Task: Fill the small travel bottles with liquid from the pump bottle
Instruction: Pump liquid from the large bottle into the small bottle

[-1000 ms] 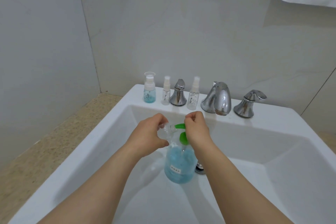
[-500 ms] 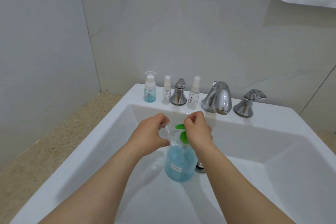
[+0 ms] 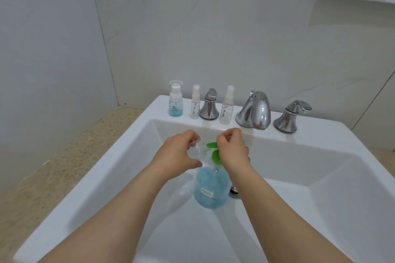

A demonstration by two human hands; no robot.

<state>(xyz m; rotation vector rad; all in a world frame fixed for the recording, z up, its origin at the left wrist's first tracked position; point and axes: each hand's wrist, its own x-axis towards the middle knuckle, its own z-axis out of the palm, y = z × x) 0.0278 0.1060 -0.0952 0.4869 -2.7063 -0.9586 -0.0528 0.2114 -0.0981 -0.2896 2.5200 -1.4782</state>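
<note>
- Pump bottle point(image 3: 210, 190) stands mid-basin in the sink point(image 3: 96, 177), blue liquid well up its body, green pump head point(image 3: 214, 152) on top.
- Left hand point(image 3: 181, 153) grips a clear travel bottle point(image 3: 197, 149), tilted with its mouth at the green nozzle; right hand point(image 3: 233, 151) curls over the pump head, thumb and fingers closed on it.
- My read on progress: the blue-filled bottle point(image 3: 175, 102) at 11 o'clock on the rim looks done. Near spray bottle point(image 3: 195, 104) and far spray bottle point(image 3: 227, 107), toward 12 o'clock, look clear and capped, waiting.
- How much sits in the held one, I cannot tell.
- Chrome spout point(image 3: 255, 111) at 1 o'clock, right tap handle point(image 3: 290, 115) beyond it, drain point(image 3: 234, 191) just right of the pump bottle.
- Left tap handle point(image 3: 209, 104) stands between the spray bottles, a tight reach.
</note>
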